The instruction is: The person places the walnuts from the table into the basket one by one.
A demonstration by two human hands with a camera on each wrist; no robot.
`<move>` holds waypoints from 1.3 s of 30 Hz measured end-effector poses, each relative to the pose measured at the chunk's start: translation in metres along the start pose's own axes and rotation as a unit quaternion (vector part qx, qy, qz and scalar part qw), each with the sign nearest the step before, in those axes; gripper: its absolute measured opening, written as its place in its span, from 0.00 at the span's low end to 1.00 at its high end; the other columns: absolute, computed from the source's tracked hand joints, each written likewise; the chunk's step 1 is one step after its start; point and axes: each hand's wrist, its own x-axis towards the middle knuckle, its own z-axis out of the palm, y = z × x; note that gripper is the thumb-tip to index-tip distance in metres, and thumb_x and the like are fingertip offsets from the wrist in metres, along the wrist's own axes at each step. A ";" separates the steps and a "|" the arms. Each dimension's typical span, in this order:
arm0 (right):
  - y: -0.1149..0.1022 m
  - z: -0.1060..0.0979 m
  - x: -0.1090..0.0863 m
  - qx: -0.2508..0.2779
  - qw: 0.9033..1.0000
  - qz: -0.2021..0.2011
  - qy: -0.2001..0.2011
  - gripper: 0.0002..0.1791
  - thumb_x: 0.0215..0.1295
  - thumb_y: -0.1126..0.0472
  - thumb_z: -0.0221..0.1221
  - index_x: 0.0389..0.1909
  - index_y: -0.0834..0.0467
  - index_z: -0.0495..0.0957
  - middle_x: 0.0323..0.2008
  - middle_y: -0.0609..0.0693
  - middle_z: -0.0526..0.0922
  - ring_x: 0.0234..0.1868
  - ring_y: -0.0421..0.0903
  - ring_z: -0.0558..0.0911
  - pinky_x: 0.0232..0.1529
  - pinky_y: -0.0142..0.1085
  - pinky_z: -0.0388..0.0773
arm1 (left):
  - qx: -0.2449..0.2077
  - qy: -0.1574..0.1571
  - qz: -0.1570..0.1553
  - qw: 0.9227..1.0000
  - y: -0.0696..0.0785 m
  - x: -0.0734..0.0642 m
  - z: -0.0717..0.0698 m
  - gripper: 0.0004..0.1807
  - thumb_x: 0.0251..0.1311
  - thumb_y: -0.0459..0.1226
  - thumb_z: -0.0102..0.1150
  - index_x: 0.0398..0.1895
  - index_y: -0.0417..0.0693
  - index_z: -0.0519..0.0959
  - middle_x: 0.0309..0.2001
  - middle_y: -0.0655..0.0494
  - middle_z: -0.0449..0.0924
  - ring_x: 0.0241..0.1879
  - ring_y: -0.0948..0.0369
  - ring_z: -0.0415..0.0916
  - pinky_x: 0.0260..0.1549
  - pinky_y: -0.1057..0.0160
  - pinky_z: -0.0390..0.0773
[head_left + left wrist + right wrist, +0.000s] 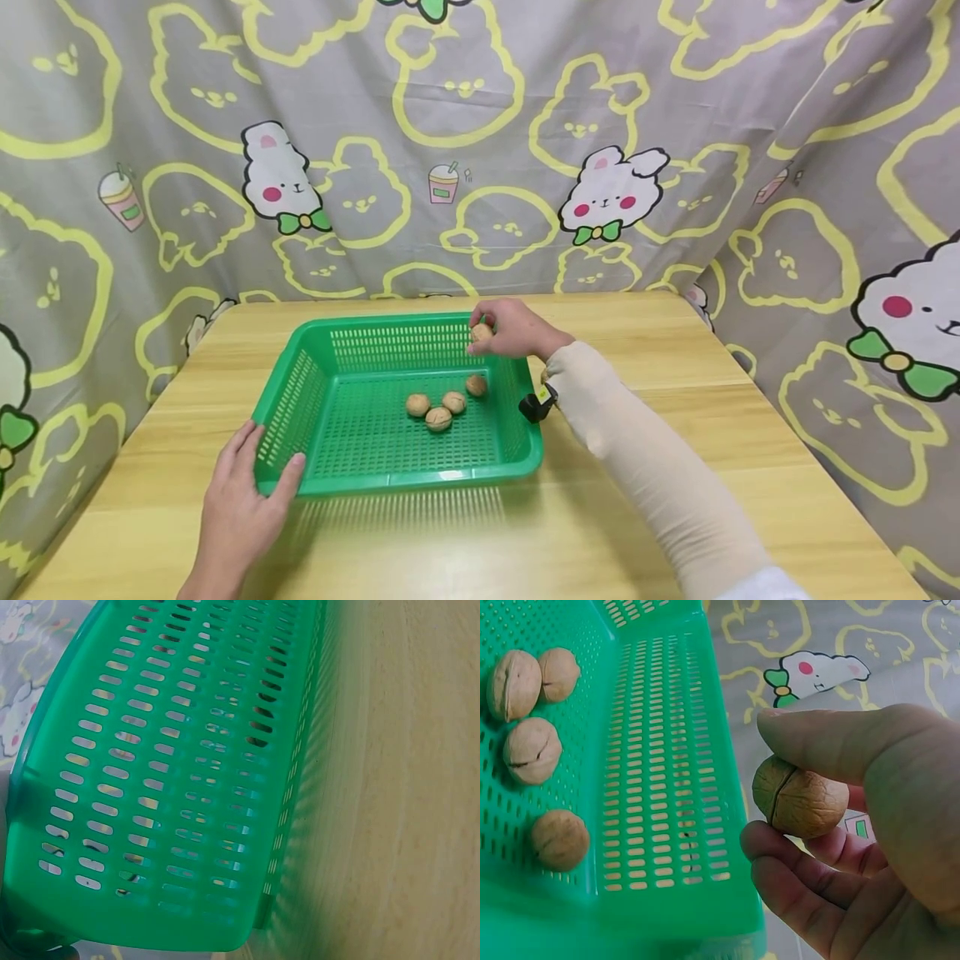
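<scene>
A walnut [801,799] is pinched between the thumb and fingers of my right hand [517,327], above the far right corner of a green plastic basket [408,481]. In the right wrist view the walnut's dark seam shows, and the hand is just outside the basket wall. Several walnuts [438,419] lie on the basket floor, right of its middle. My left hand [243,500] holds the near left corner of the basket, thumb at the front rim and fingers along the left side. The left wrist view shows mostly the slotted wall [150,780], with that hand largely hidden.
The basket stands on a light wooden table [637,517]. Behind the table hangs a grey curtain [517,125] with yellow outlines and white rabbits. A small black device [537,406] is strapped at the right wrist, and a tan bit of something shows beside it.
</scene>
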 end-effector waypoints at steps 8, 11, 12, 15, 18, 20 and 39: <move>-0.005 0.009 0.009 -0.013 1.000 -0.006 -0.012 0.20 0.59 0.52 0.68 0.47 0.59 0.78 0.25 0.48 0.70 0.21 0.42 0.63 0.28 0.35 0.63 | -0.006 -0.002 -0.007 1.000 0.003 0.001 -0.001 0.39 0.65 0.47 0.57 0.69 0.29 0.58 0.70 0.33 0.53 0.65 0.32 0.54 0.56 0.28 0.58; -0.007 0.013 0.012 -0.009 1.000 -0.008 -0.024 0.21 0.60 0.52 0.67 0.49 0.60 0.77 0.26 0.49 0.71 0.22 0.42 0.64 0.28 0.35 0.63 | -0.004 -0.004 -0.010 1.000 0.003 0.000 -0.002 0.39 0.65 0.47 0.57 0.69 0.29 0.58 0.70 0.33 0.53 0.65 0.32 0.54 0.56 0.28 0.58; -0.008 0.014 0.012 -0.008 1.000 -0.007 -0.028 0.21 0.61 0.51 0.66 0.50 0.60 0.77 0.26 0.49 0.71 0.23 0.42 0.64 0.28 0.35 0.63 | -0.003 -0.005 -0.010 1.000 0.003 0.000 -0.002 0.39 0.65 0.47 0.57 0.69 0.29 0.58 0.70 0.33 0.53 0.65 0.32 0.54 0.56 0.28 0.58; -0.011 0.018 0.013 -0.007 0.999 -0.002 -0.036 0.22 0.62 0.51 0.66 0.51 0.60 0.77 0.26 0.49 0.71 0.21 0.42 0.62 0.28 0.35 0.62 | -0.003 -0.006 -0.010 1.000 0.003 0.000 -0.002 0.39 0.65 0.47 0.57 0.69 0.29 0.58 0.70 0.33 0.53 0.65 0.32 0.53 0.56 0.28 0.58; -0.012 0.021 0.013 -0.015 0.999 -0.001 -0.041 0.21 0.62 0.51 0.65 0.50 0.58 0.77 0.24 0.48 0.70 0.20 0.41 0.61 0.28 0.35 0.62 | -0.002 -0.008 -0.010 1.000 0.004 0.000 -0.002 0.39 0.65 0.47 0.57 0.69 0.29 0.58 0.70 0.33 0.53 0.65 0.32 0.53 0.56 0.28 0.58; -0.013 0.023 0.014 -0.020 0.999 -0.003 -0.044 0.20 0.63 0.51 0.65 0.50 0.58 0.77 0.23 0.47 0.69 0.20 0.41 0.60 0.28 0.35 0.61 | -0.001 -0.008 -0.011 1.000 0.004 0.000 -0.002 0.39 0.65 0.47 0.57 0.69 0.29 0.58 0.70 0.33 0.52 0.65 0.32 0.53 0.56 0.28 0.58; -0.018 0.042 0.023 -0.013 0.996 0.025 -0.087 0.18 0.63 0.54 0.65 0.50 0.57 0.76 0.27 0.50 0.74 0.24 0.42 0.66 0.29 0.34 0.65 | -0.008 0.001 -0.004 1.000 0.000 0.001 0.000 0.39 0.65 0.47 0.57 0.69 0.29 0.58 0.70 0.33 0.53 0.65 0.32 0.54 0.56 0.28 0.58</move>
